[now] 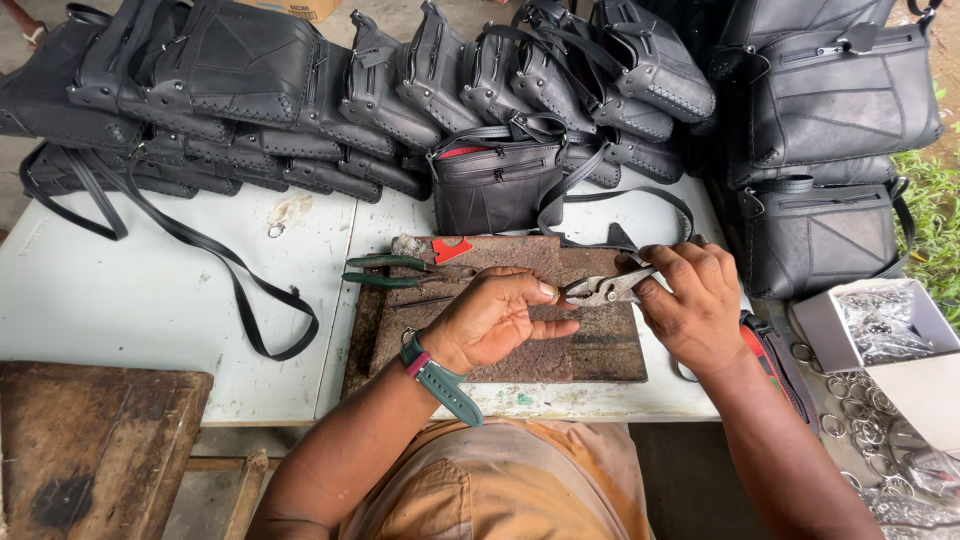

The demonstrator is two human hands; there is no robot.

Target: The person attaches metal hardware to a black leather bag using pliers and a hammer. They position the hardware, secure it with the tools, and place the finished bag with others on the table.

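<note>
My right hand (pixel 693 300) grips silver pliers (pixel 603 289), jaws pointing left over a worn wooden board (pixel 600 345). My left hand (pixel 497 318), with a green watch strap on the wrist, pinches something very small at the plier jaws; what it is cannot be made out. A second pair of pliers with green handles (pixel 390 272) lies on the board's left end, beside a small red piece (pixel 452 248). Behind the board stands a black leather bag (pixel 495 185) with its strap trailing to the right.
Rows of black leather bags (pixel 330 85) are stacked along the back of the white table (pixel 150 300), more at the right (pixel 835 150). A long black strap (pixel 235 275) loops at left. A white box of metal rings (pixel 885 325) sits at right. A brown wooden block (pixel 95 440) lies lower left.
</note>
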